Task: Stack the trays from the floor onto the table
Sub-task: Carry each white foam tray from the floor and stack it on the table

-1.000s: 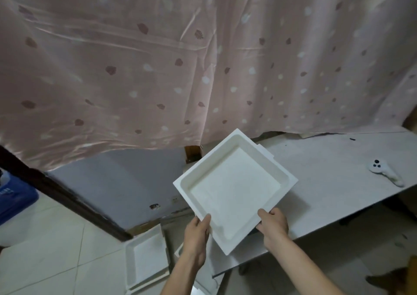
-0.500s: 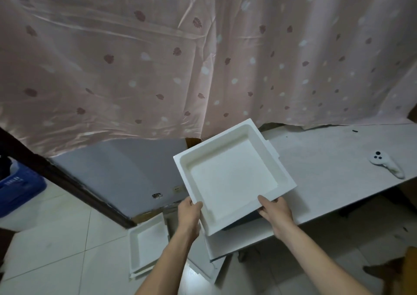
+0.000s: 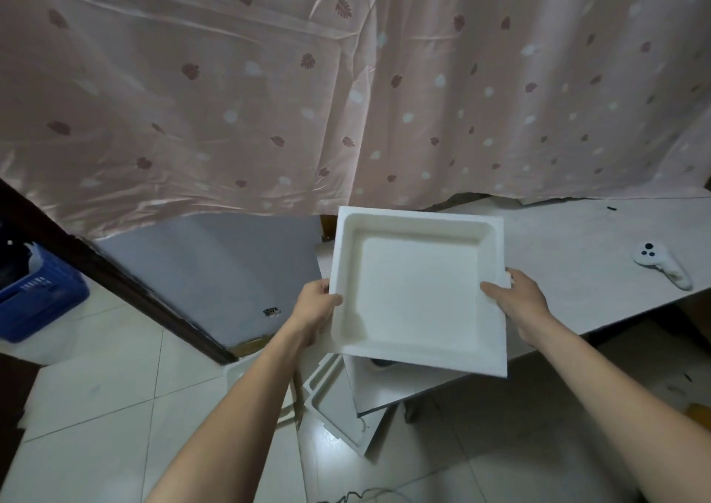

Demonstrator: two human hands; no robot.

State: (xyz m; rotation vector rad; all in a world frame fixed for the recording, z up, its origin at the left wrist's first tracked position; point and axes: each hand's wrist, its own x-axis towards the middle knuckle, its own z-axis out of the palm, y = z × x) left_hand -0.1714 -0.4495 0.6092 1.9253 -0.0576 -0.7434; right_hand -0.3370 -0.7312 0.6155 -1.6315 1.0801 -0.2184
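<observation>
I hold a square white foam tray (image 3: 417, 291) hollow side up over the left end of the pale table (image 3: 577, 256). My left hand (image 3: 317, 306) grips its left edge and my right hand (image 3: 515, 298) grips its right edge. Its near edge overhangs the table's front. A sliver of another white tray (image 3: 325, 254) shows under its far left corner, on the table. Below, a further white tray (image 3: 331, 398) leans on the tiled floor under the table end, and a corner of another tray (image 3: 236, 371) peeks out behind my left forearm.
A white game controller (image 3: 660, 264) lies on the table at the right. A pink patterned curtain (image 3: 346, 79) hangs behind the table. A blue crate (image 3: 34, 298) stands on the floor at far left, beside a dark wooden frame (image 3: 127, 287). A thin cable lies at the bottom.
The held tray has turned from a diamond tilt to nearly square with the table and moved right and forward over it. Both hands shifted from its near corner to its side edges.
</observation>
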